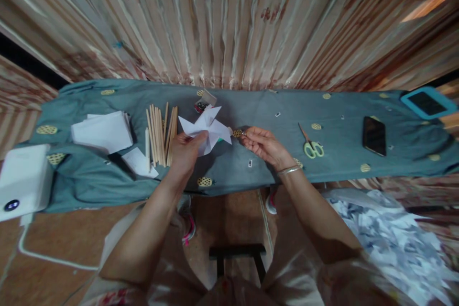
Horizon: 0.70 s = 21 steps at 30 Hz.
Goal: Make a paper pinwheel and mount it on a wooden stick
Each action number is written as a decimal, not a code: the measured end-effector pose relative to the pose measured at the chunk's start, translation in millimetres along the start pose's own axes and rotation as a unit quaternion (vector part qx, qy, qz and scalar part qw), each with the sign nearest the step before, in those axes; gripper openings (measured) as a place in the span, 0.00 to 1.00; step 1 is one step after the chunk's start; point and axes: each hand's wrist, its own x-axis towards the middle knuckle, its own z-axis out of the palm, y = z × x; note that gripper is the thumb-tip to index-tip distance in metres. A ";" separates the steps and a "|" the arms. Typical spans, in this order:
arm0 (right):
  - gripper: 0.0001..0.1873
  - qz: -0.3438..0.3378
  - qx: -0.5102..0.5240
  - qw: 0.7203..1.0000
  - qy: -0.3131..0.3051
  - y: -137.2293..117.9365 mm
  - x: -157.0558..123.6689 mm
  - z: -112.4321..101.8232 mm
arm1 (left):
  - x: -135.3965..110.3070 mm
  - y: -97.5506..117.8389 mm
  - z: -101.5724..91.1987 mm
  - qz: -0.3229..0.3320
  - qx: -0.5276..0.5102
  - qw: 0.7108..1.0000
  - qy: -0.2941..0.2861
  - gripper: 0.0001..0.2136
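A white folded-paper pinwheel (pixel 210 129) is pinched between the thumb and fingers of my left hand (pixel 186 150). To its right, my right hand (pixel 263 146) is closed, thumb and fingertips together on something small and shiny that I cannot make out. The right fingertips are apart from the pinwheel. Just behind the pinwheel lies a small open box (pixel 203 104) with dark little pieces in it. A bundle of wooden sticks (pixel 158 134) lies left of my left hand, partly covered by it.
On the cloth-covered table (pixel 229 177) lie a paper stack (pixel 103 131), scissors (pixel 311 146), a phone (pixel 374 136) and a blue-framed device (pixel 428 103). A white box with a cable (pixel 25 179) stands far left. Paper scraps (pixel 390 239) fill a bag at lower right.
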 end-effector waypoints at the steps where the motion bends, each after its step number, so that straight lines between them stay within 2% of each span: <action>1: 0.17 -0.005 -0.012 1.000 -0.007 -3.2 5.0 3.8 | 2.7 3.1 -1.6 0.013 -0.004 1.000 0.002 0.09; 4: 0.15 -0.030 -0.050 0.998 -0.038 -14.1 30.1 20.0 | 10.9 15.4 -8.6 0.055 -0.022 0.998 0.028 0.07; 7: 0.10 -0.051 -0.086 0.994 -0.047 -22.1 65.6 42.0 | 16.4 26.7 -15.1 0.064 -0.023 0.996 0.052 0.05; 11: 0.08 -0.076 -0.166 0.982 -0.051 -23.9 107.5 69.5 | 19.5 34.2 -22.3 0.069 -0.011 0.995 0.065 0.10; 16: 0.10 -0.100 -0.244 0.963 -0.055 -24.6 128.3 84.1 | 23.2 37.1 -33.2 0.076 -0.005 0.995 0.066 0.17; 18: 0.08 -0.128 -0.330 0.934 -0.049 -27.9 129.3 86.3 | 23.4 38.1 -36.0 0.076 -0.005 0.994 0.074 0.17; 19: 0.07 -0.148 -0.387 0.909 -0.040 -30.0 129.2 87.7 | 23.0 38.7 -36.7 0.076 -0.005 0.994 0.076 0.17; 21: 0.06 -0.186 -0.508 0.841 -0.011 -34.1 127.9 91.5 | 21.5 40.2 -36.7 0.076 -0.008 0.994 0.078 0.17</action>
